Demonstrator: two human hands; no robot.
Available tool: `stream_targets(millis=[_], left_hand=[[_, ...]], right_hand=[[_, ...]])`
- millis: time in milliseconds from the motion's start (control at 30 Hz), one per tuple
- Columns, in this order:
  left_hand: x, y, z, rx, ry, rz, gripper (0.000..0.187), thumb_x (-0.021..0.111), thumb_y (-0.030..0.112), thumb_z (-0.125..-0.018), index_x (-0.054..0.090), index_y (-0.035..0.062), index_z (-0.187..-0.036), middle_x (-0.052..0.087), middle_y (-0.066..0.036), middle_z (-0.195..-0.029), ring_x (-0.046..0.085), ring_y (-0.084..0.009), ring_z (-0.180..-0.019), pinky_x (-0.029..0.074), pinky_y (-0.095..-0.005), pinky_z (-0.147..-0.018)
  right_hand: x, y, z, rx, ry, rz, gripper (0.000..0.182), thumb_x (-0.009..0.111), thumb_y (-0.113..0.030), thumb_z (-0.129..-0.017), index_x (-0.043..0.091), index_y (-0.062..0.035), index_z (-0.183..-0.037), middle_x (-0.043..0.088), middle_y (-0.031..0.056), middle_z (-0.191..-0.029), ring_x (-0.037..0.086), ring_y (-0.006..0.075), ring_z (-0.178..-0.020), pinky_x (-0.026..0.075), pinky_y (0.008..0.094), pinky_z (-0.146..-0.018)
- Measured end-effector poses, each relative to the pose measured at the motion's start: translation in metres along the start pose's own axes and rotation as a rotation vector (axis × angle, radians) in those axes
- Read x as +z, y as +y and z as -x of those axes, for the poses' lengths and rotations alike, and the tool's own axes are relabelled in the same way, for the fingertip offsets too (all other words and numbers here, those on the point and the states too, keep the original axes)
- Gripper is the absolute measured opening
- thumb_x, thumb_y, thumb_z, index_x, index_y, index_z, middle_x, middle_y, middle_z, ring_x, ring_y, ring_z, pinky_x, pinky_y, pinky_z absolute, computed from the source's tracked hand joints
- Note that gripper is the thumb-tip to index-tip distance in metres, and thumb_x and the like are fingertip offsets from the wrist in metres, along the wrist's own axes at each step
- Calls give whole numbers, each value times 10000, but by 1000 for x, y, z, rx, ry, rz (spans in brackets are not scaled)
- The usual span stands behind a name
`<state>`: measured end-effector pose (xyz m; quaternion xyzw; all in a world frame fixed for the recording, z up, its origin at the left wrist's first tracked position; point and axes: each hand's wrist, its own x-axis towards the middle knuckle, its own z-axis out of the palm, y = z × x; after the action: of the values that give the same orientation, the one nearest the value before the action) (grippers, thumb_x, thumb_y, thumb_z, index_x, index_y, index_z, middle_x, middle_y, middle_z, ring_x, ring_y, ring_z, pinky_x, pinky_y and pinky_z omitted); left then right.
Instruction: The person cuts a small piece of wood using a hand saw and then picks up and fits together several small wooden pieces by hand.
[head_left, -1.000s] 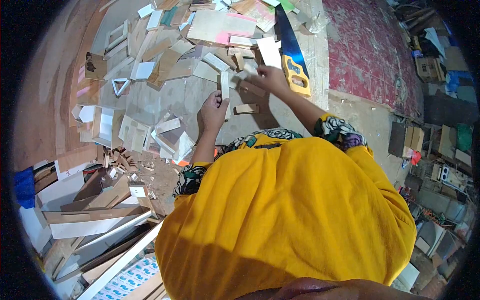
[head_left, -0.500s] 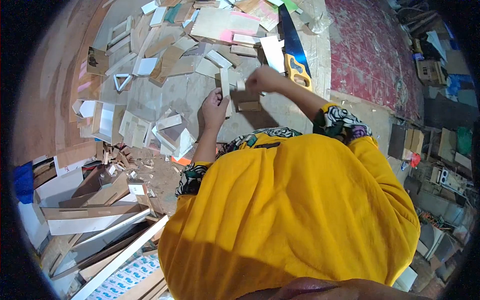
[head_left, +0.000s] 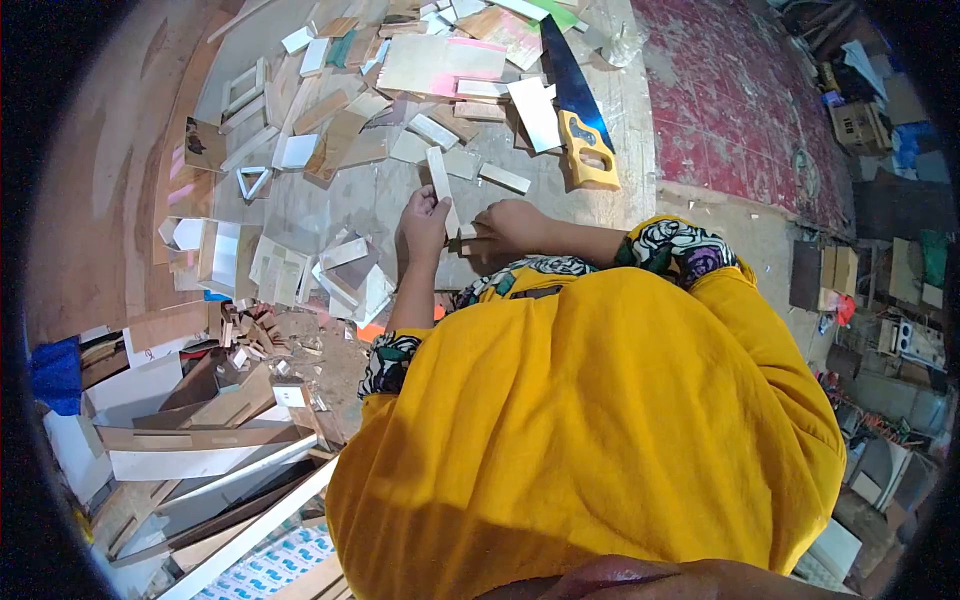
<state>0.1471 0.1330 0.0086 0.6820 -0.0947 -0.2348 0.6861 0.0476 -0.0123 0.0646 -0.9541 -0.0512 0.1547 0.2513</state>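
Observation:
My left hand is closed around a narrow pale wood strip, whose far end points away from me. Close to the strip's near end, my right hand is bent over a small wood block, its fingers closed on it. Just beyond the right hand, a short pale wood piece lies loose on the work surface. A handsaw with a yellow handle rests to the right, its dark blade pointing away.
Many wood offcuts cover the far side, among them a pink-stained board and a white piece. A small triangular frame lies at left. Scrap boards pile up at lower left. Beyond the right edge is a red floor.
My right hand has come down toward me, and the block near it is now in its fingers. A short wood piece now lies beyond that hand. The strip in my left hand has tilted slightly left.

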Motion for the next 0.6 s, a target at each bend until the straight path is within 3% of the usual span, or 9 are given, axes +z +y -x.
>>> stream_targets(millis=[33, 133, 267, 367, 433, 467, 500, 600], left_hand=[[-1, 3, 1, -34, 11, 59, 307, 563, -3, -788, 454, -39, -1073, 604, -97, -834, 576, -130, -738, 458, -241, -654], [-1, 26, 8, -79, 31, 124, 273, 519, -1, -800, 437, -24, -1060, 607, -108, -852, 573, -142, -725, 459, -248, -644], [6, 47, 12, -115, 43, 46, 225, 436, -2, -811, 439, -1, -1036, 595, -113, -868, 565, -147, -699, 462, -252, -632], [17, 62, 9, 24, -52, -5, 261, 437, 82, -848, 449, 21, -1101, 588, -99, -937, 596, -169, -747, 485, -265, -642], [29, 88, 14, 54, -59, 79, 272, 424, 106, -871, 444, 22, -1128, 583, -89, -931, 594, -160, -749, 489, -268, -650], [37, 103, 19, 51, -73, 168, 285, 412, 131, -893, 439, 23, -1155, 578, -79, -925, 592, -152, -751, 494, -272, -658], [44, 116, 22, 79, -76, 164, 285, 412, 131, -893, 439, 23, -1155, 578, -79, -925, 592, -152, -751, 494, -272, -658], [68, 160, 41, 168, -174, 281, 383, 398, 240, -941, 402, 23, -1257, 574, -78, -996, 590, -142, -806, 498, -284, -716]], right_hand=[[-9, 1, 1, -1, 7, 3, 346, 666, -329, -681, 614, -59, -891, 586, 144, -811, 595, 317, -764, 476, 408, -669], [-31, 22, 1, 196, 364, 17, 317, 662, -331, -681, 626, -73, -860, 603, 116, -858, 589, 310, -820, 475, 416, -689], [-22, 67, -11, 278, 312, 187, 331, 658, -324, -680, 629, -64, -882, 610, 116, -869, 587, 339, -796, 478, 416, -690], [-39, 67, -21, 259, 311, 111, 283, 684, -269, -697, 617, -47, -858, 611, 97, -801, 608, 272, -714, 492, 356, -635], [-76, 41, -14, 273, 414, -807, 301, 718, -214, -682, 595, -46, -899, 614, 127, -848, 604, 180, -657, 496, 297, -552], [-93, 30, -12, 146, 486, -1035, 412, 739, -126, -665, 545, -46, -1019, 597, 76, -807, 579, 109, -658, 481, 245, -508], [-113, 13, -5, -33, 534, -1169, 496, 730, -112, -670, 500, -47, -1105, 581, 61, -776, 572, 106, -649, 478, 238, -539], [-160, -31, 26, -189, 752, -922, 553, 713, -89, -685, 474, -68, -1183, 541, 34, -733, 531, 85, -624, 459, 216, -572]])
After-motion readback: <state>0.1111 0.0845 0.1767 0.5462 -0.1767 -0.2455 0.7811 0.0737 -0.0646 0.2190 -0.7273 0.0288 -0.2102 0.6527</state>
